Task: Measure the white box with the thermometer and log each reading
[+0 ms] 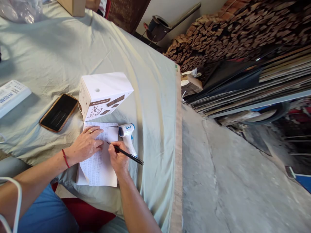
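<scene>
A notebook [98,170] lies open on the cloth-covered table, its page filled with rows of handwriting. My left hand [85,144] rests on the upper left of the page with fingers stretched out; a ring and a red wrist cord show. In my right hand [119,159] a black pen [131,156] is gripped, its tip at the paper near my left fingertips. Just beyond my right hand lies a white and blue infrared thermometer [127,133]. Behind the notebook stands a white "Super Meal" box [107,87].
Left of the box lies a phone [59,112] in a brown case. A white box [12,96] is at the far left, a cardboard box [73,6] at the back. The table's wooden edge [178,145] runs along the right; stacked firewood [230,32] stands beyond.
</scene>
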### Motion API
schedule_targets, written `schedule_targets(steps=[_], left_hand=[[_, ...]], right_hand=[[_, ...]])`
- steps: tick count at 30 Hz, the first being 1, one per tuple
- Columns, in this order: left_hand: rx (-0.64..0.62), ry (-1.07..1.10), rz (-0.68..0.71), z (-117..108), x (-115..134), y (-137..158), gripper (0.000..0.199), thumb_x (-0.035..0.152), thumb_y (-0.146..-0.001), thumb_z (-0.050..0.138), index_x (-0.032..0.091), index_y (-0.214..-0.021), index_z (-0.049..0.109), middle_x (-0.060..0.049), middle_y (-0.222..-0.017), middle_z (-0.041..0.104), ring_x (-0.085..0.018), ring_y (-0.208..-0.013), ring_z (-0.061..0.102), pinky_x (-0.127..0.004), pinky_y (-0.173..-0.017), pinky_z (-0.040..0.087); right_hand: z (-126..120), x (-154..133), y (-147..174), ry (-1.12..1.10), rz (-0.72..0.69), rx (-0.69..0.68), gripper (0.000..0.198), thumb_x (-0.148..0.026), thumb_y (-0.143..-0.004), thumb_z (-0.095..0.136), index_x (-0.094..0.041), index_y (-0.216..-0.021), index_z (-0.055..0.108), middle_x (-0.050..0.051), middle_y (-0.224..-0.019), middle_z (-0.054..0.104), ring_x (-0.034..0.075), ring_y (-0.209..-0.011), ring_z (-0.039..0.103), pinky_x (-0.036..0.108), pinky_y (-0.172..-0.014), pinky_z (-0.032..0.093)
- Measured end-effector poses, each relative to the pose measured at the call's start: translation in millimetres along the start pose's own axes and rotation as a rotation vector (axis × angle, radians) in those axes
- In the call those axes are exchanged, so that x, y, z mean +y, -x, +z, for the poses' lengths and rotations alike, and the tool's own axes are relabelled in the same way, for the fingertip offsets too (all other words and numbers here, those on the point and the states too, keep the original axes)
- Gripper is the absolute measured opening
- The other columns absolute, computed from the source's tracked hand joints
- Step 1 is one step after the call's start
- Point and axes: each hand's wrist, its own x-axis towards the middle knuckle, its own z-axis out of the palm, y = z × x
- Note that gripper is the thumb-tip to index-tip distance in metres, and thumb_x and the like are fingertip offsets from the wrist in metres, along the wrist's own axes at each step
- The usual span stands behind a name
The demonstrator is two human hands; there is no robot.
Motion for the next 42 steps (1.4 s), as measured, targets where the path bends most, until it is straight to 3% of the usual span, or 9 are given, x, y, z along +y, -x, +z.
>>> schedule_targets(steps=[29, 36, 39, 42], left_hand=[[0.004, 0.032, -0.005, 0.1, -1.2, 1.2, 0.013, 0.024, -0.096, 0.067, 0.02, -0.096, 0.079, -0.013, -0.144, 0.062, -0.034, -0.14, 0.052, -0.053, -0.118, 0.044], [0.022, 0.026, 0.001, 1.9, -2.6, 1.3, 0.014, 0.024, -0.095, 0.066, 0.021, -0.094, 0.079, -0.012, -0.142, 0.063, -0.034, -0.139, 0.053, -0.053, -0.117, 0.045], [0.075, 0.024, 0.026, 0.5, -1.8, 0.3, 0.018, 0.022, -0.096, 0.063, 0.019, -0.083, 0.075, -0.011, -0.128, 0.069, -0.03, -0.128, 0.06, -0.049, -0.109, 0.05], [0.255, 0.085, 0.022, -8.7, -0.5, -1.1, 0.024, 0.023, -0.1, 0.055, 0.019, -0.08, 0.067, -0.007, -0.103, 0.071, -0.022, -0.099, 0.067, -0.04, -0.092, 0.057]], right_hand=[[-0.8, -1.9, 0.0, 0.01, 0.0, 0.029, 0.016, -0.033, -0.09, 0.058, -0.022, -0.08, 0.062, -0.002, -0.067, 0.065, 0.016, -0.059, 0.061, 0.029, -0.059, 0.052], [-2.5, -2.4, 2.6, 0.069, -0.064, 0.067, 0.016, -0.031, -0.093, 0.057, -0.023, -0.081, 0.062, -0.001, -0.069, 0.064, 0.016, -0.061, 0.06, 0.03, -0.061, 0.052], [-5.3, -4.6, 2.2, 0.078, -0.16, 0.077, 0.014, -0.03, -0.098, 0.055, -0.023, -0.093, 0.066, 0.003, -0.082, 0.07, 0.018, -0.073, 0.066, 0.032, -0.071, 0.056], [-6.8, -2.0, 0.3, 0.098, -0.236, 0.049, 0.02, -0.026, -0.102, 0.052, -0.024, -0.112, 0.068, 0.006, -0.099, 0.072, 0.021, -0.092, 0.07, 0.037, -0.085, 0.059]])
